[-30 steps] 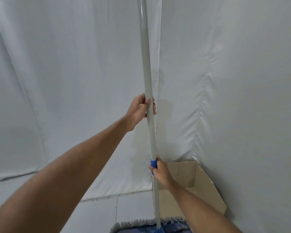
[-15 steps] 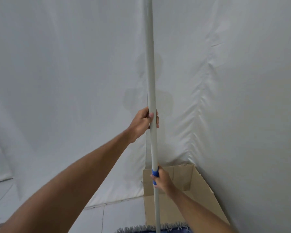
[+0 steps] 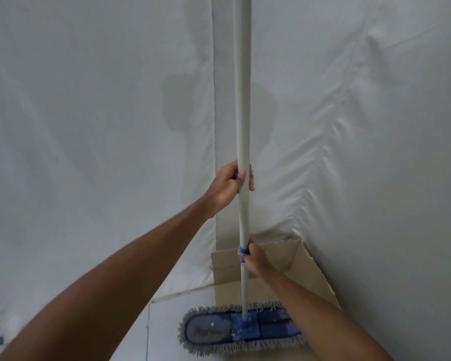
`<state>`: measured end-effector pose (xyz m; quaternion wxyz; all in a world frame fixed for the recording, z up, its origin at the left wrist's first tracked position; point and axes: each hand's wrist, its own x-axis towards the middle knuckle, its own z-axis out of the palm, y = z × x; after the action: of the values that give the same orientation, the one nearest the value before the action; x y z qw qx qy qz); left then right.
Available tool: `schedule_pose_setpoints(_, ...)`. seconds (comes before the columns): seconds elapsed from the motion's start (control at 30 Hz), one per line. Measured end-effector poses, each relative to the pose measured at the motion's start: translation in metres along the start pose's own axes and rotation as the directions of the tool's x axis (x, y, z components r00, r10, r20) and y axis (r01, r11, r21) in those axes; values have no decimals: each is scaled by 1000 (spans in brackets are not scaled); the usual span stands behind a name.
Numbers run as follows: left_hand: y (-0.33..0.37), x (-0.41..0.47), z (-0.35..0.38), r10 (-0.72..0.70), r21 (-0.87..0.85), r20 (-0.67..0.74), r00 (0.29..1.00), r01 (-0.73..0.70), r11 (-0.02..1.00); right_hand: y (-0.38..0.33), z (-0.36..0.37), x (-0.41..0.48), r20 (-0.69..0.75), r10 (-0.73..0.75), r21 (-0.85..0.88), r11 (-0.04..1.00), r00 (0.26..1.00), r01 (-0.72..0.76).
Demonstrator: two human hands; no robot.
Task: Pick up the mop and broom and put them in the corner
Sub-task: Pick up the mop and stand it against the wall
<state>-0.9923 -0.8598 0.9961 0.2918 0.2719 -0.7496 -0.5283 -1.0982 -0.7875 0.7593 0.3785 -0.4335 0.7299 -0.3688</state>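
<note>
A: On the grey pole, the fingers of the left hand are wrapped right round it, thumb pressed on the near side. Why so high?

B: I'd judge it steadies the top, so the long mop stays upright. The right hand is clamped lower down, at the blue band, and probably steers the foot.

A: And the mop head?

B: It sits flat and low, its fringe spread out, partly over the floor and partly over a sheet of cardboard. I cannot tell if it's touching down or just above.

A: Where is that cardboard?

B: Tucked into the corner where two white draped walls meet, just behind the pole. So the mop is nearly home; leaning the pole into that seam looks like what's left.

A: The broom?

B: Not in view.
</note>
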Motion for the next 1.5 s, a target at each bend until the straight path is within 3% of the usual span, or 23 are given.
schedule_pose_setpoints(0.57,-211,220,67,-335,9,-60,940,336,942,161,-30,269,178,187,-57,982,966,-179)
schedule_pose_setpoints(0.97,-266,294,84,-487,25,-152,860,496,868,191,-32,330,150,260,-35,965,954,-258)
schedule_pose_setpoints(1.07,-267,310,78,-553,-60,-125,824,550,833,180,-38,338,157,283,-33,959,946,-281)
schedule_pose_setpoints(1.17,-264,307,73,-636,-175,-105,764,616,768,172,-45,342,144,299,-52,954,943,-294)
schedule_pose_setpoints(1.27,-264,285,67,-646,-152,-156,747,628,763,155,-58,330,124,285,-60,958,950,-280)
schedule_pose_setpoints(1.43,-230,177,13,-555,125,-337,760,621,774,132,-58,273,-48,261,10,965,964,-261)
schedule_pose_setpoints(1.5,-203,112,-38,-438,278,-486,756,609,743,96,-38,253,-104,144,-62,987,984,-151)
